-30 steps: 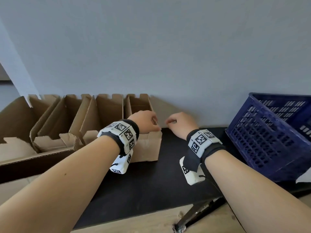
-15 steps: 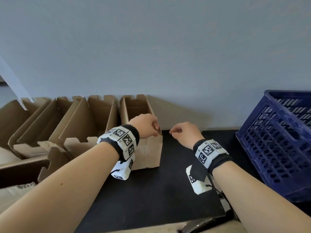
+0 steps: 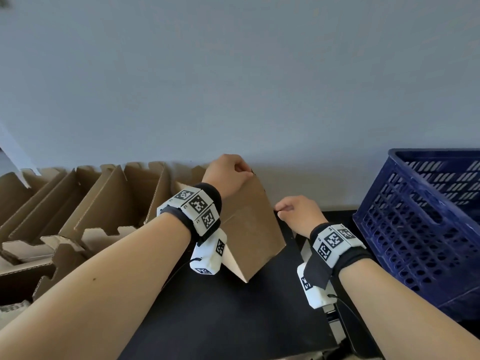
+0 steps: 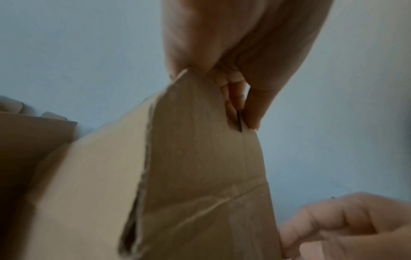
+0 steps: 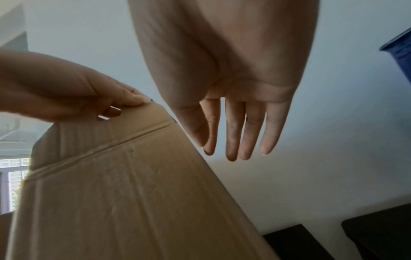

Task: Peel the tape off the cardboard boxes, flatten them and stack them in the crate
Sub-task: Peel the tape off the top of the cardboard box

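A small brown cardboard box (image 3: 250, 229) hangs tilted above the black table, one corner pointing down. My left hand (image 3: 228, 175) grips its top edge, thumb on one side and fingers curled over the other, as the left wrist view shows at the box (image 4: 200, 176) and the left hand (image 4: 240, 102). My right hand (image 3: 296, 213) is at the box's right edge. In the right wrist view its fingers (image 5: 231, 140) hang straight beside the box (image 5: 133, 193) and hold nothing. The blue plastic crate (image 3: 420, 224) stands at the right.
Several open cardboard boxes (image 3: 91, 216) stand in a row along the wall at the left. The black table top (image 3: 233, 313) lies under both arms, its front edge close to me. A grey wall closes off the back.
My left hand has lifted the box off the table and tipped it onto a slant. My right hand has followed to the box's right edge.
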The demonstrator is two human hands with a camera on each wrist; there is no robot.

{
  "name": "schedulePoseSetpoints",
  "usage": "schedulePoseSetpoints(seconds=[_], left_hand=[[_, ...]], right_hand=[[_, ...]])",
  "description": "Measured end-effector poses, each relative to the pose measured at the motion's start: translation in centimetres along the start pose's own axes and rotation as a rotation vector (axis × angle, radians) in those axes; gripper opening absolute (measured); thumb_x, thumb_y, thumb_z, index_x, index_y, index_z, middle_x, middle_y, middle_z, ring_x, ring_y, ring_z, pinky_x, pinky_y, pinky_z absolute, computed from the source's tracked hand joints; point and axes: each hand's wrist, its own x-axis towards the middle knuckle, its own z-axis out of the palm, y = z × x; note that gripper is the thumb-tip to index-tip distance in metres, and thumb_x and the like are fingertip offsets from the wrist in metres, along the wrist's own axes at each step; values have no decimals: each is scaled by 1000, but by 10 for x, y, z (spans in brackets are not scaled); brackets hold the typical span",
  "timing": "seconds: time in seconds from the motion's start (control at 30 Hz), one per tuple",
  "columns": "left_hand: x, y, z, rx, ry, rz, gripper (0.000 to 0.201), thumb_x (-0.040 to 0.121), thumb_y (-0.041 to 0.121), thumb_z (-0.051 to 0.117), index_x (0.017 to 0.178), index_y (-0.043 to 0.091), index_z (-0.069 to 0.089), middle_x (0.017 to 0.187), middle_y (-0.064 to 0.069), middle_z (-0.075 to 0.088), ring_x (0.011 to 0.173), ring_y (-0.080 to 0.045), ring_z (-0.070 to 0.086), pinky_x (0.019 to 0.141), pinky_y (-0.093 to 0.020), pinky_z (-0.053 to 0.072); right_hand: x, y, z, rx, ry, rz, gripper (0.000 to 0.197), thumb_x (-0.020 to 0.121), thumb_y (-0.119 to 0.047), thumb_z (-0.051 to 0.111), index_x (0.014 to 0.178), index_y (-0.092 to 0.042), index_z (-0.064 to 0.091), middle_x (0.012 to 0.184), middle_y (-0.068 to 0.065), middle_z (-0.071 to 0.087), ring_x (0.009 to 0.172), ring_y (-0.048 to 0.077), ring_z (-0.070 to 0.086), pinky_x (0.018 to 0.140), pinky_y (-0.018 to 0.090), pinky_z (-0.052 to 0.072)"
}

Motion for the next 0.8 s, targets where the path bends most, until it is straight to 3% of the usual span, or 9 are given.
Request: schedulePoseSetpoints(seconds=[0.1, 0.17, 0.23, 0.37, 0.43, 0.5, 0.57, 0.67, 0.8], left_hand=[[3, 3, -2, -126, 79, -69, 15, 86, 19, 63, 73, 25, 60, 82, 3, 62, 77, -22, 61, 79, -39, 56], [4, 7, -6, -222, 146, -128, 14, 87, 17, 62, 74, 22, 61, 81, 1, 63, 75, -25, 63, 79, -39, 57], [7, 10, -10, -319, 208, -192, 15, 87, 14, 60, 74, 20, 59, 75, 0, 61, 66, -22, 61, 75, -36, 56], [9, 7, -11, -497, 280, -300, 21, 91, 6, 55, 72, 17, 55, 75, -2, 56, 59, -15, 54, 57, -28, 51], [9, 0, -8, -521, 327, -351, 22, 92, 6, 52, 73, 16, 54, 74, -2, 55, 57, -15, 53, 56, -27, 50], [10, -9, -7, -501, 388, -386, 14, 93, 7, 50, 82, 14, 56, 76, -1, 56, 57, -15, 54, 64, -30, 52], [10, -17, -10, -424, 434, -398, 14, 90, 8, 48, 101, 14, 56, 85, -3, 60, 65, -18, 57, 72, -32, 52], [10, -26, -13, -231, 422, -394, 34, 86, 6, 46, 118, 16, 48, 119, -10, 52, 95, -26, 55, 81, -32, 46], [7, -32, -11, 46, 397, -324, 45, 83, 3, 46, 125, 19, 48, 136, -11, 32, 126, -28, 32, 96, -29, 33]], right_hand=[[-5, 6, -4, 29, 54, 12, 32, 93, -19, 52, 124, -23, 58, 130, -4, 58, 118, 16, 54, 99, 29, 39], [-8, 10, -7, 35, 88, 20, 38, 94, -23, 51, 132, -23, 51, 135, -3, 54, 122, 18, 52, 100, 30, 38], [-9, 13, -8, 37, 110, 33, 43, 94, -25, 51, 137, -23, 45, 136, -1, 53, 122, 20, 52, 99, 31, 40], [-6, 14, -12, 55, 162, 39, 52, 94, -29, 52, 143, -21, 37, 141, 2, 47, 129, 22, 45, 103, 34, 38], [-5, 14, -14, 59, 152, 53, 55, 94, -30, 52, 145, -21, 34, 145, 3, 43, 132, 22, 41, 105, 34, 35], [-3, 15, -15, 74, 111, 49, 55, 94, -31, 52, 145, -23, 34, 146, 3, 43, 132, 23, 41, 105, 32, 34], [-1, 15, -13, 100, 72, 23, 53, 94, -30, 53, 144, -25, 37, 145, 3, 44, 130, 22, 44, 104, 30, 35], [3, 10, -10, 128, 64, -34, 44, 94, -25, 54, 137, -27, 47, 132, 7, 55, 118, 21, 54, 97, 28, 39], [14, 2, -8, 166, 71, -68, 35, 92, -20, 56, 126, -27, 58, 112, 7, 62, 99, 18, 58, 86, 22, 40]])
